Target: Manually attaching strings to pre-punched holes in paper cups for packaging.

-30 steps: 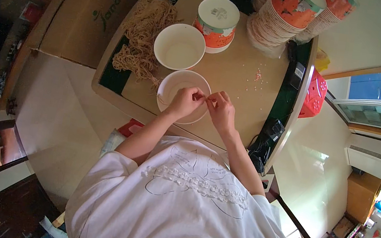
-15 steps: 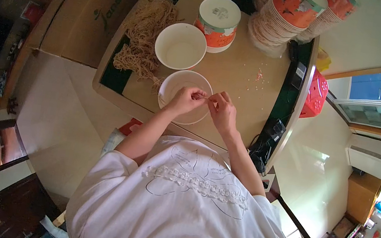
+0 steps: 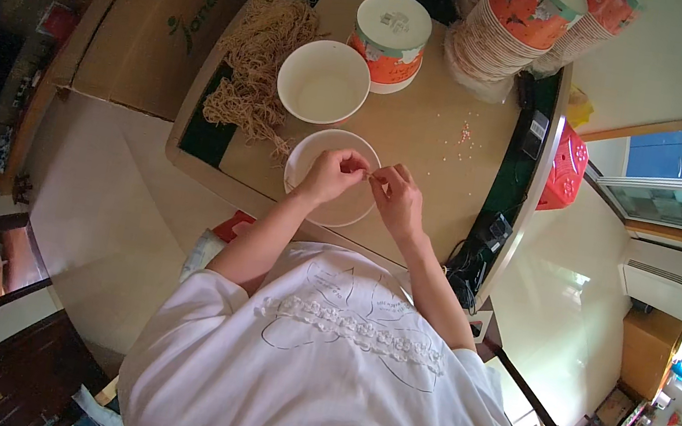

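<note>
My left hand [image 3: 331,178] and my right hand [image 3: 398,204] meet at the fingertips over the right part of a white paper bowl [image 3: 349,210] near the table's front edge. Both hands are closed in a pinch. Between them is something small and thin, too small to name. Beyond this bowl stands another open white bowl [image 3: 322,83], upright. Close behind it is an orange patterned paper tub [image 3: 393,25], upside down with its pale base upward. To the left lies a loose tangled heap of tan strings [image 3: 261,67].
Tall stacks of orange patterned tubs [image 3: 511,39] stand at the back right. Tiny pale bits [image 3: 463,139] are scattered on the brown board [image 3: 445,176]. Dark devices and cables [image 3: 465,273] line the table's right edge. A big cardboard box [image 3: 158,15] is at left, a red stool [image 3: 566,168] at right.
The near bowl has shifted very slightly toward me. My left fingers have changed their pinch a little, and the fingertips of both hands remain together.
</note>
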The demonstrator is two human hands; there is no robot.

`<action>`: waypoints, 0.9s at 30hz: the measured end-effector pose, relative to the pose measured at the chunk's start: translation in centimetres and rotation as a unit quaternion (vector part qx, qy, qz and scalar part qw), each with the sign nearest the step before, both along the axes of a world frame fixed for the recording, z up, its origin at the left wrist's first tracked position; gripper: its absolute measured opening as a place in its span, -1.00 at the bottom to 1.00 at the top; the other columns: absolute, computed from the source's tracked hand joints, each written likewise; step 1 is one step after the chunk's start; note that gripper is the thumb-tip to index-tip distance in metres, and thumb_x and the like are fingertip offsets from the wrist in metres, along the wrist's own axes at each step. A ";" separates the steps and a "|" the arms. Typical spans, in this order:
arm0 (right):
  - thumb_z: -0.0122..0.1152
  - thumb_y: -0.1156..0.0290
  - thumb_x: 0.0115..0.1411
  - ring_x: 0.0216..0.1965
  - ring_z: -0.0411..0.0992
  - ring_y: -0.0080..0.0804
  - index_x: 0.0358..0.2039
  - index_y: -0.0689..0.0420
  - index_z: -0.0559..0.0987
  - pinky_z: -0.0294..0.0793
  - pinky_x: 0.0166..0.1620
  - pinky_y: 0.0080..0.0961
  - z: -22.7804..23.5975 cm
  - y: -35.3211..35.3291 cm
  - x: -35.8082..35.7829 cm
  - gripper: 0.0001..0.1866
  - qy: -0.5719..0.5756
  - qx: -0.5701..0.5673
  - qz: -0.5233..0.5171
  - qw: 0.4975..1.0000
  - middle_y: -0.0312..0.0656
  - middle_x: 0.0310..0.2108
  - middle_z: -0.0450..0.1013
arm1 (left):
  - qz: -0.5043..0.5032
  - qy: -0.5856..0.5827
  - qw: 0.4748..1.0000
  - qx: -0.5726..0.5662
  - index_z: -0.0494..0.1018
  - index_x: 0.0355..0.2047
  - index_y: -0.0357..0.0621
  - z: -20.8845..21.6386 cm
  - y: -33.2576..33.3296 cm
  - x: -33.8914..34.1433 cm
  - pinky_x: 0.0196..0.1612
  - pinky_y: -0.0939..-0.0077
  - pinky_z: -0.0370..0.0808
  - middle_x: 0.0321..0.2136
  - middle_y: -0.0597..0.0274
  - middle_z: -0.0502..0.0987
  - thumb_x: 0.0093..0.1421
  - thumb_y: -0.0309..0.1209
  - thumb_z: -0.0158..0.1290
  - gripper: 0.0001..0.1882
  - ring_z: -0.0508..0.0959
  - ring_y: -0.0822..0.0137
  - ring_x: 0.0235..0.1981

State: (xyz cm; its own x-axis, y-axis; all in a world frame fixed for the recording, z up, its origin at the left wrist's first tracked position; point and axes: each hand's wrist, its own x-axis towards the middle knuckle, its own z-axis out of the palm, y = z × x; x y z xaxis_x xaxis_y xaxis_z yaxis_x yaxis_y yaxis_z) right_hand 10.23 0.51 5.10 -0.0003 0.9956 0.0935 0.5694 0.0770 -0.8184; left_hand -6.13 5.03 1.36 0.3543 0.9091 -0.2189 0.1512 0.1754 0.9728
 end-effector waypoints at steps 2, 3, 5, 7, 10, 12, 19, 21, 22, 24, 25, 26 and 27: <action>0.22 0.47 0.01 -0.49 0.45 -0.20 -0.44 0.16 0.53 0.44 -0.42 -0.37 0.0 0.0 0.1 -0.92 0.019 -0.018 -0.011 1.000 -0.12 -0.46 0.42 | 0.040 0.012 0.997 0.059 0.53 -0.43 -0.16 1.5 0.0 0.3 -0.40 0.62 0.44 -0.49 0.32 0.51 -0.02 -0.56 0.13 -0.90 0.50 0.49 -0.47; 0.23 0.47 0.02 -0.51 0.45 -0.23 -0.43 0.17 0.54 0.44 -0.43 -0.39 -0.1 0.1 0.1 -0.91 0.039 -0.035 -0.021 0.998 -0.12 -0.46 0.42 | 0.040 0.012 0.997 0.058 0.53 -0.43 -0.16 2.3 -0.1 0.3 -0.40 0.62 0.44 -0.49 0.32 0.51 -0.02 -0.56 0.13 -0.90 0.50 0.49 -0.47; 0.23 0.47 0.02 -0.52 0.44 -0.25 -0.43 0.17 0.54 0.43 -0.44 -0.41 -0.4 0.1 0.3 -0.91 0.038 -0.033 -0.019 0.999 -0.12 -0.47 0.42 | -0.006 0.170 0.965 0.202 0.54 -0.46 -0.09 4.4 -0.4 0.3 -0.39 0.53 0.43 -0.45 0.28 0.44 -0.08 -0.56 0.17 -0.87 0.48 0.39 -0.44; 0.23 0.48 0.02 -0.53 0.44 -0.27 -0.43 0.17 0.55 0.43 -0.45 -0.42 -0.7 0.2 0.3 -0.92 0.037 -0.031 -0.016 0.999 -0.12 -0.47 0.42 | 0.001 0.173 0.948 0.267 0.54 -0.48 -0.08 4.4 -0.7 0.5 -0.37 0.48 0.44 -0.44 0.27 0.42 -0.10 -0.55 0.19 -0.87 0.47 0.34 -0.42; 0.23 0.48 0.02 -0.51 0.45 -0.26 -0.43 0.18 0.55 0.43 -0.44 -0.41 -1.0 0.2 0.4 -0.91 0.037 -0.028 -0.011 0.999 -0.12 -0.47 0.41 | 0.001 0.193 0.927 0.322 0.53 -0.49 -0.10 4.4 -1.0 0.7 -0.31 0.41 0.44 -0.42 0.24 0.41 -0.13 -0.51 0.22 -0.86 0.47 0.24 -0.37; 0.23 0.48 0.01 -0.50 0.45 -0.26 -0.44 0.18 0.55 0.44 -0.42 -0.40 -1.4 0.2 0.4 -0.92 0.024 0.002 -0.009 1.000 -0.11 -0.47 0.41 | -0.010 0.210 0.927 0.311 0.52 -0.49 -0.13 4.2 -1.1 0.9 -0.28 0.39 0.43 -0.42 0.23 0.42 -0.13 -0.49 0.24 -0.85 0.47 0.20 -0.34; 0.20 0.54 0.01 -0.48 0.45 -0.27 -0.38 0.17 0.52 0.46 -0.41 -0.40 0.4 0.2 0.0 -0.88 0.037 -0.024 -0.017 0.999 -0.13 -0.45 0.42 | 0.014 0.202 0.936 0.289 0.50 -0.51 -0.15 3.6 -0.9 0.9 -0.32 0.36 0.44 -0.43 0.21 0.43 -0.12 -0.49 0.22 -0.87 0.49 0.19 -0.37; 0.20 0.60 0.00 -0.51 0.42 -0.40 -0.37 0.19 0.50 0.42 -0.45 -0.54 0.3 0.1 0.0 -0.86 0.047 0.000 -0.025 0.999 -0.18 -0.47 0.42 | 0.025 0.196 0.939 0.280 0.49 -0.54 -0.15 3.5 -0.9 0.8 -0.33 0.34 0.45 -0.45 0.22 0.44 -0.12 -0.50 0.21 -0.89 0.50 0.18 -0.38; 0.20 0.60 0.00 -0.51 0.42 -0.40 -0.37 0.19 0.50 0.42 -0.45 -0.54 0.3 0.1 0.1 -0.86 0.047 0.000 -0.026 0.999 -0.18 -0.47 0.42 | 0.022 0.196 0.941 0.275 0.49 -0.54 -0.15 3.7 -0.8 0.8 -0.34 0.34 0.45 -0.45 0.22 0.44 -0.12 -0.50 0.20 -0.89 0.50 0.18 -0.39; 0.20 0.60 0.01 -0.50 0.42 -0.38 -0.38 0.19 0.50 0.43 -0.44 -0.53 0.6 0.1 0.1 -0.87 0.040 0.021 -0.011 0.999 -0.17 -0.46 0.42 | 0.019 0.196 0.943 0.269 0.49 -0.54 -0.15 3.9 -0.8 0.8 -0.34 0.34 0.45 -0.46 0.21 0.44 -0.12 -0.49 0.20 -0.90 0.50 0.18 -0.40; 0.20 0.60 0.01 -0.50 0.42 -0.38 -0.38 0.19 0.50 0.43 -0.44 -0.53 0.7 0.1 0.2 -0.87 0.041 0.020 -0.010 0.999 -0.17 -0.46 0.42 | 0.015 0.203 0.943 0.263 0.49 -0.55 -0.14 3.9 -0.8 0.8 -0.34 0.34 0.45 -0.46 0.22 0.44 -0.11 -0.49 0.20 -0.90 0.50 0.18 -0.40; 0.19 0.58 0.01 -0.48 0.44 -0.31 -0.40 0.18 0.50 0.44 -0.43 -0.47 0.8 0.1 0.2 -0.88 0.034 0.028 -0.004 0.999 -0.15 -0.46 0.42 | 0.012 0.209 0.943 0.257 0.49 -0.55 -0.14 3.9 -0.8 0.8 -0.34 0.34 0.45 -0.45 0.22 0.45 -0.11 -0.48 0.20 -0.90 0.50 0.18 -0.39; 0.19 0.56 0.00 -0.46 0.45 -0.24 -0.41 0.17 0.49 0.45 -0.42 -0.41 0.9 0.1 0.2 -0.90 0.028 0.035 0.001 0.999 -0.13 -0.45 0.42 | 0.012 0.210 0.943 0.257 0.49 -0.55 -0.14 4.0 -0.9 0.9 -0.34 0.34 0.45 -0.45 0.22 0.45 -0.11 -0.48 0.20 -0.90 0.50 0.18 -0.39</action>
State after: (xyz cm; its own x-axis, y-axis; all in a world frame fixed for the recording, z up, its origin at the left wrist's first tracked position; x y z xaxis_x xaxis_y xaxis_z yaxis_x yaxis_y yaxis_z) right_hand 10.41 0.65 5.96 0.0042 0.9867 0.1624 0.5219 0.1364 -0.8420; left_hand -5.27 4.17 5.31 0.3122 0.9402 0.1360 0.5435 -0.2942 0.7861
